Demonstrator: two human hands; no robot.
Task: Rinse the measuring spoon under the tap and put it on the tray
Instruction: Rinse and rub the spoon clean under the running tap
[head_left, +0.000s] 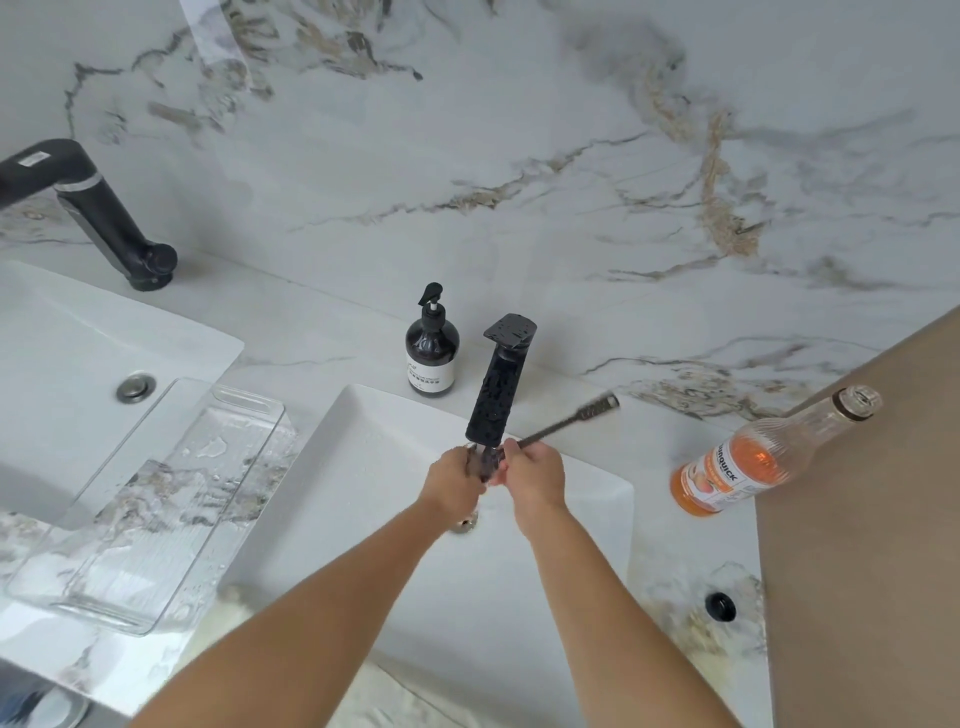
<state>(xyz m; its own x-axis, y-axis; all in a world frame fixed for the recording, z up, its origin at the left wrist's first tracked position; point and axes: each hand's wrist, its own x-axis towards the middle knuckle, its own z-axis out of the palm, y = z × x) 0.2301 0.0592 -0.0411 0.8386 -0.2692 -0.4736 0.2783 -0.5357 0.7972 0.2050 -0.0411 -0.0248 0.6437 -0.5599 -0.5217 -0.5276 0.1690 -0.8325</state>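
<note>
Nearby: soap btl (431, 347) behind tap (500, 387), juice btl (748, 462) right, tray (150, 504) left.

White marble-veined stone counter (322, 332) across the frame, holding a clear ribbed plastic tray (150, 514) at lower left, dark brown pump bottle (431, 353) at centre, open glass bottle of orange drink (753, 457) at right, small black cap (720, 606) lower right.

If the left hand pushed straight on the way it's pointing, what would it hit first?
Probably the measuring spoon bowl under the tap spout, then the right hand; the left hand points up-right at them. Depth is unclear.
</note>
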